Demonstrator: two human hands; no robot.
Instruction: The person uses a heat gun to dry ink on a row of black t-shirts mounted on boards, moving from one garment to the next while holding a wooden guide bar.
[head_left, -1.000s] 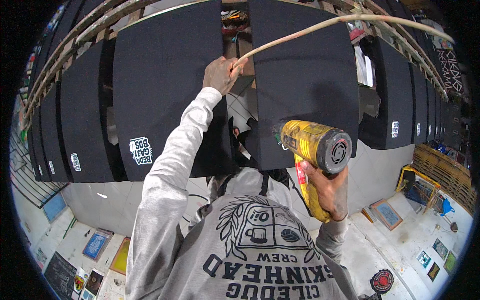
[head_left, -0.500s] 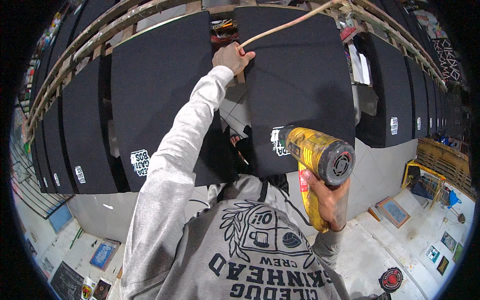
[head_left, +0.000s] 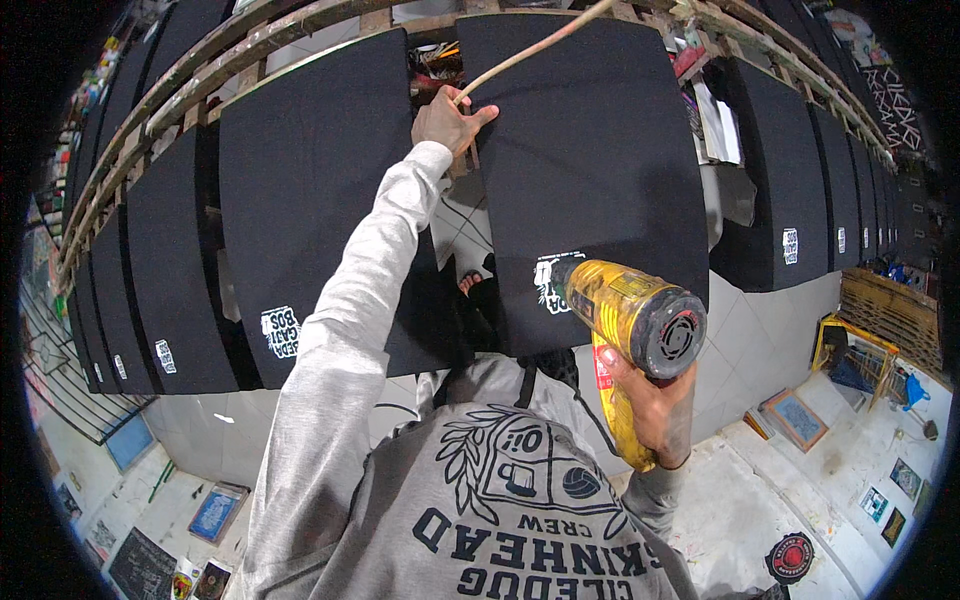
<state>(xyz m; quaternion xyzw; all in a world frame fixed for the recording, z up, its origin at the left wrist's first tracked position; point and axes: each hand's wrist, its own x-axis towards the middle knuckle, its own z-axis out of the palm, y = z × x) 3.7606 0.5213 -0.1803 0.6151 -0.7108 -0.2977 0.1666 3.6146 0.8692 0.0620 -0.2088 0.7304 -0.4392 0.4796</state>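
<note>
In my right hand [head_left: 660, 405] is a yellow and black heat gun [head_left: 625, 298], my fingers wrapped round its grip. Its dark nozzle points left, close over the white print [head_left: 545, 288] near the front edge of a black fabric panel [head_left: 590, 140]. I cannot tell whether it touches. My left hand [head_left: 447, 122] reaches far forward over the gap beside that panel. Its fingers close round a thin beige rod [head_left: 530, 50], which slants up to the right past the top edge. To the left lies another black panel [head_left: 315, 150] with a similar white print [head_left: 281, 332].
More printed black panels stretch away in a row on both sides, the nearest right one [head_left: 785, 180] included. Wooden rails [head_left: 300, 20] run along the far side. A framed blue screen [head_left: 795, 420] lies on a pale surface at the right, beside a yellow-framed rack [head_left: 860, 350].
My left hand has shifted slightly left and down, and the rod has moved left with it. The heat gun has moved slightly left, its nozzle still near the print.
</note>
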